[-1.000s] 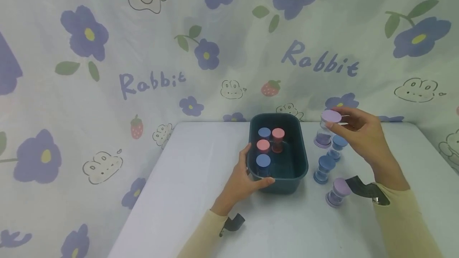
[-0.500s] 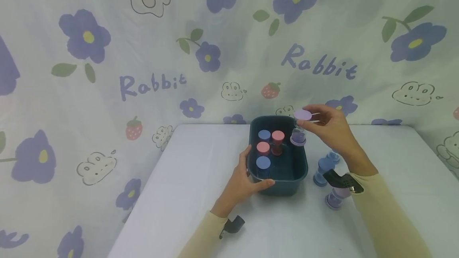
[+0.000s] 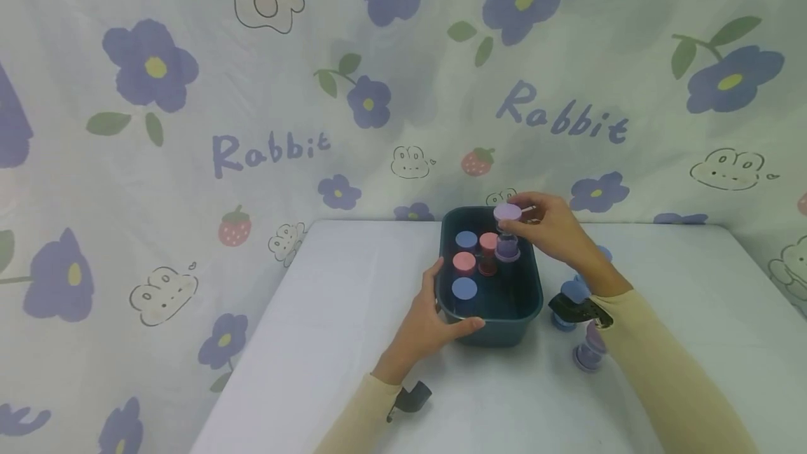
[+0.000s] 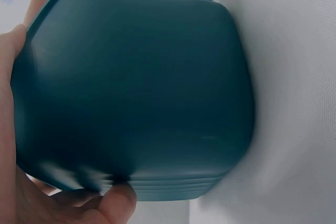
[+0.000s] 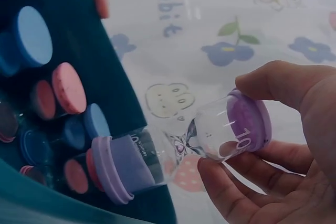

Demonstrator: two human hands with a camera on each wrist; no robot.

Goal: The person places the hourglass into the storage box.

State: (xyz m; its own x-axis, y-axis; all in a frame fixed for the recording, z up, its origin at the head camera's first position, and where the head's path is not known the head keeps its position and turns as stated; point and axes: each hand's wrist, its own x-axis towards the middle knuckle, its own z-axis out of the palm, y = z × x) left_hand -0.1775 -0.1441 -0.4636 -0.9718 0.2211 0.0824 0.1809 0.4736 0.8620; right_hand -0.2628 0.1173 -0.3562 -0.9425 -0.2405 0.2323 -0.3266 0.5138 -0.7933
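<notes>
My right hand [image 3: 550, 231] pinches a sand timer [image 3: 507, 249] by its upper end, thumb opposite the fingers. The timer has lilac caps, and "10" shows on its glass in the right wrist view. It hangs upright over the right half of a dark teal bin [image 3: 498, 334]. Inside the bin stand two blue-capped timers, with one blue cap [image 3: 464, 289] near the front, and two pink-capped timers, including a pink cap [image 3: 464, 262] on the left. My left hand [image 3: 421, 326] grips the bin's near left corner, thumb at the front rim and fingers along the left side.
Right of the bin on the white table [image 3: 315, 342] stand a blue timer [image 3: 563, 319] and a lilac timer [image 3: 589, 357], partly behind my right wrist. Another blue cap [image 3: 604, 253] peeks out behind that arm. A patterned curtain [image 3: 265, 90] hangs behind the table.
My right hand has carried the lilac sand timer leftward from beside the bin to over its inside. My left hand and the bin have stayed in place.
</notes>
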